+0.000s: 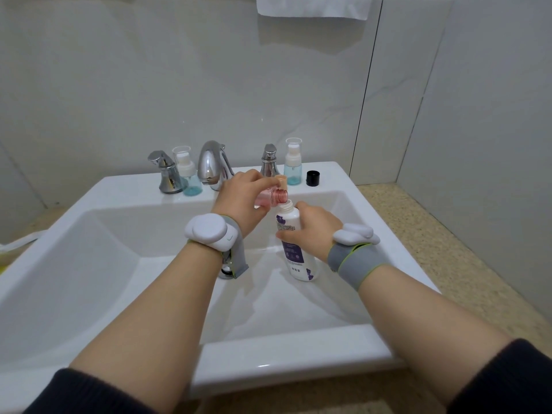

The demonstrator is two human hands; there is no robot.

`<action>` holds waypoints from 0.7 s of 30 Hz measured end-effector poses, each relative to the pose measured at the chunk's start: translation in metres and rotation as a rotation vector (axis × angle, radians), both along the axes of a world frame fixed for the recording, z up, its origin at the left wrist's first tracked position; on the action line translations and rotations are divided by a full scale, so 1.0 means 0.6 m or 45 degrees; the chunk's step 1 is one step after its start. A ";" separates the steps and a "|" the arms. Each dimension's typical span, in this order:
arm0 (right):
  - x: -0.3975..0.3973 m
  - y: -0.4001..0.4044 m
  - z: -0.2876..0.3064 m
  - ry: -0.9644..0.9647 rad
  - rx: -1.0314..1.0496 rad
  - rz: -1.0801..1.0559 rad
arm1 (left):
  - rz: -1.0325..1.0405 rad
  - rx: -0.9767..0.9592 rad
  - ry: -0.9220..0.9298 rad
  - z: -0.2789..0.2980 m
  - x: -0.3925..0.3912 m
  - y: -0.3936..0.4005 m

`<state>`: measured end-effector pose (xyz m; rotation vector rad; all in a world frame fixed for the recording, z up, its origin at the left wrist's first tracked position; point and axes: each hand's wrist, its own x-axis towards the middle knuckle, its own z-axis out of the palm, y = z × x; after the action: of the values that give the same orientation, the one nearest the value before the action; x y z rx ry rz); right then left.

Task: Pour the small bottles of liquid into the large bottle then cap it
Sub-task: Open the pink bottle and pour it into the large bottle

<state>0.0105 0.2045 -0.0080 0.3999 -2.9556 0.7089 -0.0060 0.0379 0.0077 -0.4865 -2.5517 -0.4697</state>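
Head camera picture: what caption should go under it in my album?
Over a white sink, the left hand tips a small pink bottle toward the open white bottle held by the right hand.

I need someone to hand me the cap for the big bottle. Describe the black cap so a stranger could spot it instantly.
Start at the white sink and follow its back ledge right, past the chrome faucet and the right tap handle. Just beyond the blue pump bottle stands the black cap, the only dark, squat thing on the ledge.

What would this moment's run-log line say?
step: pouring | left hand: tilts pink bottle, uncapped, mouth at large bottle opening | right hand: steadies large bottle over sink | black cap: on ledge
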 end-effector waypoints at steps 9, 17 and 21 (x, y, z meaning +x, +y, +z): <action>-0.001 0.000 0.000 -0.005 -0.008 -0.006 | 0.009 0.008 -0.016 0.000 -0.002 -0.001; 0.000 0.000 0.001 0.000 -0.002 -0.003 | 0.032 -0.036 -0.018 0.004 0.002 0.001; 0.001 0.000 0.001 -0.006 -0.005 0.004 | 0.015 -0.023 0.016 0.004 0.004 0.003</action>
<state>0.0108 0.2045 -0.0076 0.4037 -2.9583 0.7166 -0.0037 0.0400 0.0102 -0.4788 -2.5476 -0.4388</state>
